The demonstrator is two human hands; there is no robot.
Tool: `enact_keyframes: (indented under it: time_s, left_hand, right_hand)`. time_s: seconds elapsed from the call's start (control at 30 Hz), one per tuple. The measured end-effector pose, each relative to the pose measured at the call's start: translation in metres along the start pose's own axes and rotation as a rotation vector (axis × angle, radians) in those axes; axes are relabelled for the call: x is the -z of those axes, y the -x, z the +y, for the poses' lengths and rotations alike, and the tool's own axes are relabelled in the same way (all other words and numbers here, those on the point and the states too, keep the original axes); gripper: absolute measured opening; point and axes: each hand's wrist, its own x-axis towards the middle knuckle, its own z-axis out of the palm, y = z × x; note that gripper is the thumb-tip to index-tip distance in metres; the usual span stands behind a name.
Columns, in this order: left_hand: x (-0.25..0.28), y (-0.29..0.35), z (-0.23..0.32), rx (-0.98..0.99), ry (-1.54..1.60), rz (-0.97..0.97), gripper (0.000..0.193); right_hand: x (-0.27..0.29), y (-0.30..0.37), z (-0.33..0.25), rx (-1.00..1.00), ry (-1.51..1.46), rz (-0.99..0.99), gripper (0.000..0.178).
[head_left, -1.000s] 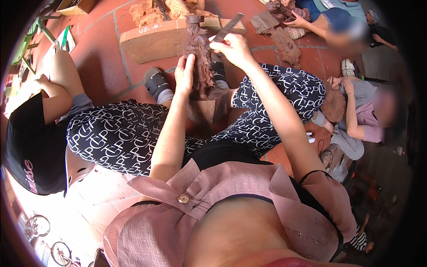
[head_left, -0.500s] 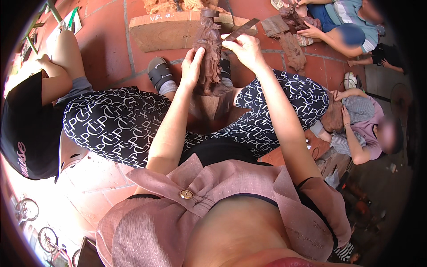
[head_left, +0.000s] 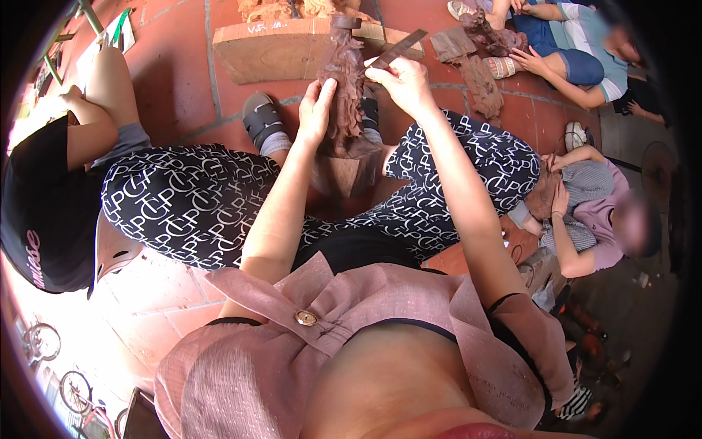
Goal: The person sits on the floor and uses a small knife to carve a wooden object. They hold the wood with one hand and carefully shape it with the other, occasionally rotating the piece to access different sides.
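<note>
Between my knees stands a dark brown carved wooden statue (head_left: pixel 345 110), its squared base (head_left: pixel 346 175) towards me and its round top end away. My left hand (head_left: pixel 316 110) is closed on the left side of the statue, its thumb along the carving. My right hand (head_left: pixel 404 84) pinches a thin, flat, dark strip-like tool (head_left: pixel 401 48) on the right side. One end of this tool sticks out up and to the right; the other end is by the carving, and whether it touches cannot be made out.
Beyond the statue lies a thick pale wooden slab (head_left: pixel 270 55) with an orange-toned carving (head_left: pixel 307 9). Dark carved wood (head_left: pixel 480 86) lies at the upper right beside a seated person (head_left: pixel 578 55). Another person (head_left: pixel 596 212) works at the right; one in a black cap (head_left: pixel 44 205) sits at the left.
My hands, the statue and the strip-like tool stay almost where they were. The two people at the right have shifted their arms and heads slightly.
</note>
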Motion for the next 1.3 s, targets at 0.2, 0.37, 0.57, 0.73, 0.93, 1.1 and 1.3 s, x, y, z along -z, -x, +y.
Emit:
enact_keyframes:
  time_s: [0.2, 0.37, 0.57, 0.73, 0.93, 1.1, 1.3]
  left_hand:
    - [-0.003, 0.011, 0.003, 0.016, 0.046, 0.037, 0.045]
    - [-0.001, 0.010, 0.007, 0.071, 0.053, -0.107, 0.071]
    - [-0.007, 0.014, 0.016, 0.012, 0.063, 0.016, 0.046]
    - [0.005, 0.003, -0.015, 0.018, 0.060, -0.006, 0.047]
    - [-0.002, 0.005, -0.006, -0.032, 0.100, -0.026, 0.049]
    - [-0.002, 0.002, -0.013, 0.042, 0.054, -0.047, 0.049]
    - [0.005, -0.002, -0.020, 0.001, 0.165, -0.055, 0.049]
  right_hand:
    - [-0.005, 0.008, -0.022, -0.009, -0.032, 0.090, 0.013]
    - [-0.007, 0.014, -0.022, 0.290, 0.121, 0.132, 0.016]
    - [-0.001, 0.008, -0.021, 0.149, 0.122, 0.067, 0.016]
    - [-0.006, 0.010, -0.028, 0.123, 0.015, 0.072, 0.016]
    - [-0.016, 0.014, -0.017, 0.414, 0.216, 0.179, 0.013]
    - [-0.003, 0.008, -0.027, 0.197, 0.122, 0.117, 0.013]
    - [-0.005, -0.005, -0.004, -0.033, -0.219, 0.063, 0.010]
